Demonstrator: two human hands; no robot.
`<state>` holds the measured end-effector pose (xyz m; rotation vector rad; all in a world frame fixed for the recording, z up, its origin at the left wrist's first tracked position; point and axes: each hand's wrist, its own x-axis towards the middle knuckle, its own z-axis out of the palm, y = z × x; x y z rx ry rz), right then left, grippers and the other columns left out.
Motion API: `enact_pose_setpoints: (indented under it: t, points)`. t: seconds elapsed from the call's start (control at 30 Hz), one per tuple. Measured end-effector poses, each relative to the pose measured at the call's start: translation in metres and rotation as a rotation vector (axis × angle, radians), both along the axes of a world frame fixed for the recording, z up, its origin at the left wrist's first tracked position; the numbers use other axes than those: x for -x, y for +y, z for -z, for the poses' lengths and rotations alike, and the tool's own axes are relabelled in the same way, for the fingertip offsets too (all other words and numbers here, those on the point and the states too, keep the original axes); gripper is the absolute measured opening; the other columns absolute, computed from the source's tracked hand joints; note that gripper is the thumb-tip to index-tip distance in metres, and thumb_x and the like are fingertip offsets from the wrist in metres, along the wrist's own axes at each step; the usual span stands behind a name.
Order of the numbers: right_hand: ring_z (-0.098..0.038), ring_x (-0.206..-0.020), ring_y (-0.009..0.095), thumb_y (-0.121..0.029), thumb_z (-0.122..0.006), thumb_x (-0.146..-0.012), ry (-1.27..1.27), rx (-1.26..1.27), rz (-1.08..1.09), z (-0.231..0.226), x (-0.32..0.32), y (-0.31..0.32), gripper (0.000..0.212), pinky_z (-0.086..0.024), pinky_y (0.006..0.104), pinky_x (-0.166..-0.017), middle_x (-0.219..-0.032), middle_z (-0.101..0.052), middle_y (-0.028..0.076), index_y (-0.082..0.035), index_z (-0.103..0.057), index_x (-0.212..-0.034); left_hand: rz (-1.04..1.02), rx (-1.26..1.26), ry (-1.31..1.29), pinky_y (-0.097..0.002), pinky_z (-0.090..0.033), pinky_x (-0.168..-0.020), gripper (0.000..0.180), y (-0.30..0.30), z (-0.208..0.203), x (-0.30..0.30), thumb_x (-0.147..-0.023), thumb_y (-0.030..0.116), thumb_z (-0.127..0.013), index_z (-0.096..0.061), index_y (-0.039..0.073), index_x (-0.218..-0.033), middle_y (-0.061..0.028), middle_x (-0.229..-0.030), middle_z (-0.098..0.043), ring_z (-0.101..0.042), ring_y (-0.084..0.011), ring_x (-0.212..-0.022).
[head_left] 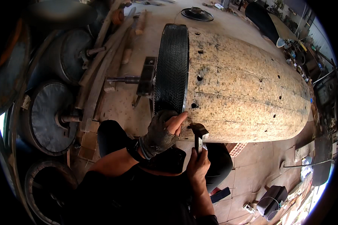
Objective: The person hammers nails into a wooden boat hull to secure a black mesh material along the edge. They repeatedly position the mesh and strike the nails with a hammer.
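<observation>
A large wooden drum (236,86) with dark holes and lengthwise seams lies on its side before me. Around its left end runs a black ribbed band (171,67). My left hand (162,132), in a dark fingerless glove, is closed at the band's lower edge, its fingertips against the wood. Whatever those fingers pinch, if anything, is hidden. Just right of it, my bare right hand (197,165) grips a hammer (199,135) by the handle, close below the head. The hammer head is near the drum's lower left surface, beside a dark hole.
A metal shaft (124,80) sticks out from the drum's left end. Several dark round drums (52,116) and long timbers (105,71) crowd the left. A black disc (197,14) lies on the floor beyond. At lower right are a phone (220,195) and a dark container (272,201).
</observation>
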<state>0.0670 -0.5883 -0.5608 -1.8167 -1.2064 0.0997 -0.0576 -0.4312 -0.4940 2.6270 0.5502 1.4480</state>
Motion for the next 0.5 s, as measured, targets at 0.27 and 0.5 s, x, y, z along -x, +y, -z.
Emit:
enact_pose_setpoints:
  t: [0.27, 0.5]
  points:
    - [-0.063, -0.058, 0.041, -0.011, -0.063, -0.095, -0.006, -0.068, -0.063, -0.006, 0.002, 0.002, 0.023, -0.048, 0.0469, -0.051, -0.069, -0.062, 0.021, 0.002, -0.053, -0.111, -0.096, 0.179, 0.074, -0.0406, -0.049, -0.071, 0.067, -0.009, -0.025, -0.012, -0.076, -0.005, -0.069, -0.047, 0.002, -0.139, -0.0053, -0.083, -0.06, -0.061, -0.0257, -0.075]
    - [-0.059, -0.052, 0.039, -0.009, -0.058, -0.096, 0.025, -0.155, -0.142, -0.023, 0.001, 0.003, 0.029, -0.045, 0.0453, -0.048, -0.064, -0.057, 0.017, 0.008, -0.051, -0.118, -0.046, 0.369, 0.052, -0.041, -0.049, -0.067, 0.068, -0.006, -0.022, -0.016, -0.077, -0.001, -0.07, -0.044, 0.0, -0.14, -0.0079, -0.084, -0.059, -0.059, -0.0256, -0.073]
